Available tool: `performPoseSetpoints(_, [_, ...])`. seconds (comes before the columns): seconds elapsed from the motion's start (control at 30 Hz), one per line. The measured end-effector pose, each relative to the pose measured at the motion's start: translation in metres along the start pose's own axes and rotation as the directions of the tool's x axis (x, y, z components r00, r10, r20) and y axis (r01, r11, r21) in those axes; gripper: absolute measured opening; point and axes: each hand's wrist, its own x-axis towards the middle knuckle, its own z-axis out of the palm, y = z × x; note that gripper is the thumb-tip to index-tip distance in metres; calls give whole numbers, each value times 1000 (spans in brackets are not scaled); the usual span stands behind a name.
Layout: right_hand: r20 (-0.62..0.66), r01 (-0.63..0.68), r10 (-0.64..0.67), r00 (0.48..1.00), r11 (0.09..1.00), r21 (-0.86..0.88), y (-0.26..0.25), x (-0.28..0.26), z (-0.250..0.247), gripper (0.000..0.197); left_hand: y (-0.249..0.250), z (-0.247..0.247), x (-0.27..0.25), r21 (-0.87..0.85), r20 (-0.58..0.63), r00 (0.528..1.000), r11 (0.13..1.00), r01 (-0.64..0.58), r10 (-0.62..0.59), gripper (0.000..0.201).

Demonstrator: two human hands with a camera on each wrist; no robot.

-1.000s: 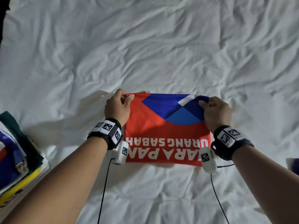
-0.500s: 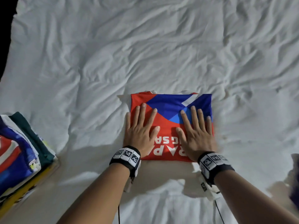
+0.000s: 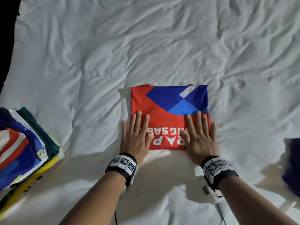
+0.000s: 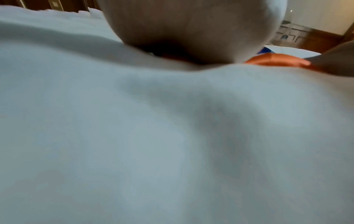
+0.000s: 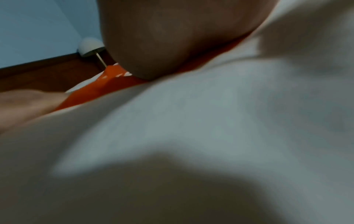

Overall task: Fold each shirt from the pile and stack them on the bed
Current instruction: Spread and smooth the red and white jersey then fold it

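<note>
While both palms lie flat, fingers straight, grasping nothing | left hand [image 3: 135, 137] and right hand [image 3: 200, 135] press the folded red shirt [image 3: 168, 101] mid-bed [image 3: 146, 46] | stack [image 3: 24, 143] sits well left (edge of view) | risk: lifting by one edge could let the slick folds slide open.

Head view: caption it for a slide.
Both hands, left hand and right hand, press flat on a folded red-and-blue shirt on the white bedsheet.

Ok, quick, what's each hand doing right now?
Left hand: open, fingers straight, pressing flat on the folded red shirt.
Right hand: open, pressing flat on the same shirt.
</note>
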Motion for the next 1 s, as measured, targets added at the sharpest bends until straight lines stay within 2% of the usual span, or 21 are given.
performPoseSetpoints(0.07, [-3,-64,64,998,997,53,12,-7,-1,66,-5,-9,0,19,28,998,998,56,-56,71])
performPoseSetpoints(0.17, [-96,-176,196,976,967,183,14,-13,-14,73,10,-35,10,24,44,993,994,111,-112,66])
performPoseSetpoints(0.23, [-134,-248,312,941,901,355,18,-14,-22,69,35,-62,24,-64,9,997,994,83,-83,52])
performPoseSetpoints(0.27, [-139,-250,340,930,863,438,20,-13,-26,61,51,-74,32,-130,8,998,990,62,-62,43])
performPoseSetpoints(0.33, [-48,-284,383,923,759,586,24,-11,-35,46,88,-93,49,-212,93,995,975,63,-44,32])
performPoseSetpoints(0.4, [119,-386,405,907,684,619,24,-9,-44,46,123,-102,69,-217,188,979,970,113,-72,34])
performPoseSetpoints(0.47, [242,-464,405,882,653,599,24,-5,-49,48,152,-105,89,-224,303,945,955,192,-119,47])
performPoseSetpoints(0.53, [317,-501,388,865,665,553,26,0,-49,43,175,-105,105,-212,422,893,941,265,-157,66])
performPoseSetpoints(0.63, [327,-466,336,883,710,528,27,0,-49,24,198,-108,120,-121,486,851,948,293,-201,80])
performPoseSetpoints(0.67, [310,-447,325,894,707,547,26,-2,-51,18,203,-108,123,-87,488,846,953,290,-213,76])
performPoseSetpoints(0.73, [271,-400,294,916,686,607,23,-8,-56,11,208,-106,125,-55,488,843,956,288,-226,54])
performPoseSetpoints(0.8, [227,-347,263,938,663,664,21,-12,-58,16,206,-103,125,-73,472,848,948,308,-240,34])
performPoseSetpoints(0.9, [182,-294,239,954,616,731,19,-15,-63,18,192,-102,131,-146,464,855,932,332,-232,28])
performPoseSetpoints(1.0, [144,-263,259,955,517,815,7,-19,-68,28,170,-102,134,-281,480,859,896,344,-179,24])
